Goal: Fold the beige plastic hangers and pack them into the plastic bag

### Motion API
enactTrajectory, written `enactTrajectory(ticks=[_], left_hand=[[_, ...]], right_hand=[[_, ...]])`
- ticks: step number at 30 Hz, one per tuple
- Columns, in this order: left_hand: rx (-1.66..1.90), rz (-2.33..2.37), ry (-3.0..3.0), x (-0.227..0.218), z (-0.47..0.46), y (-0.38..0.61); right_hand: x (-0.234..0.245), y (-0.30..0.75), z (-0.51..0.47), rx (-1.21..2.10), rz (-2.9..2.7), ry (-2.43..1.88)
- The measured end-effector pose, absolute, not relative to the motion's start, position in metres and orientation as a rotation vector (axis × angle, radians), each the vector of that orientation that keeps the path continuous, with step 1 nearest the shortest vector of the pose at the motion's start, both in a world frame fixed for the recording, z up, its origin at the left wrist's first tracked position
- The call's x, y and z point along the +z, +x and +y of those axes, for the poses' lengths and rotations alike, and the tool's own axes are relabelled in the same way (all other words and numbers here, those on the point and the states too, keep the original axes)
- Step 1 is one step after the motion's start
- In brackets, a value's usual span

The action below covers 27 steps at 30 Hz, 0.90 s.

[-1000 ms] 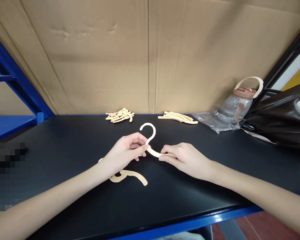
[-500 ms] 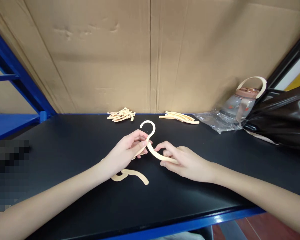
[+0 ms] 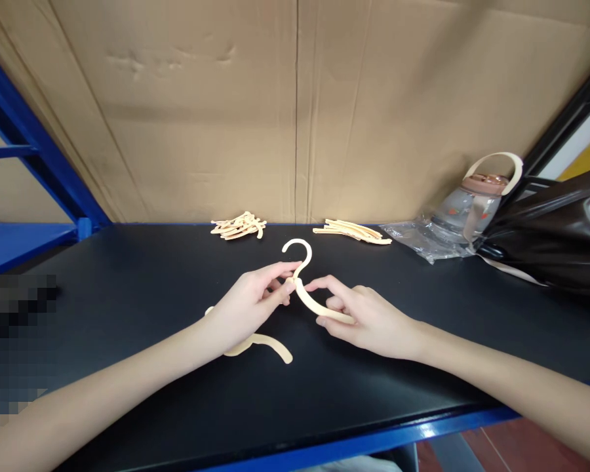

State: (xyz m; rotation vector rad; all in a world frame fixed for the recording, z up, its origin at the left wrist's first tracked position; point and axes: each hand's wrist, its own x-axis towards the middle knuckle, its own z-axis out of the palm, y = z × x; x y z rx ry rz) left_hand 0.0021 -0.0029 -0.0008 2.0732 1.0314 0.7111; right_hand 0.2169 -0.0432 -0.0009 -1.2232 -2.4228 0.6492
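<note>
Above the black table (image 3: 373,387), left hand (image 3: 258,295) is pinching a seemingly part-built hanger (image 3: 311,303), right hand (image 3: 368,318) is gripping its arm, and loose pieces (image 3: 238,227) plus sticks (image 3: 354,231) are lying unused.

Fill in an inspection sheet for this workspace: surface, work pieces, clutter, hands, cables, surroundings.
Surface: black tabletop, matte-looking, blue front edge.
Work pieces: pale hanger in both hands; second pale piece on the tabletop, partly hidden by the left hand; left pile and right pile at the back.
Clutter: bottle, clear plastic, dark bag, all right.
Hands: left pinches the hanger below its hook; right hand holds its curved side.
Cables: nothing seen.
Surroundings: cardboard behind, blue frame left.
</note>
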Motion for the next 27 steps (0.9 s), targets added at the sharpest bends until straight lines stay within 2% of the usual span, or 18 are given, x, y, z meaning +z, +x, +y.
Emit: enactTrajectory(ticks=[8,16,21,27], left_hand=[[0.775,1.203,2.649,0.009,-0.008,-0.006],[0.446,1.493,2.939,0.017,-0.002,-0.011],[0.311,1.485,2.936,0.016,-0.009,-0.011],[0.377,1.318,3.011,0.007,-0.019,-0.004]], right_hand=[[0.003,0.22,-0.047,0.762,-2.129,-1.208],[0.002,0.226,-0.04,0.891,-2.038,-1.234],[0.005,0.237,-0.031,0.538,-2.307,-1.235],[0.005,0.232,-0.041,0.07,-2.369,-1.243]])
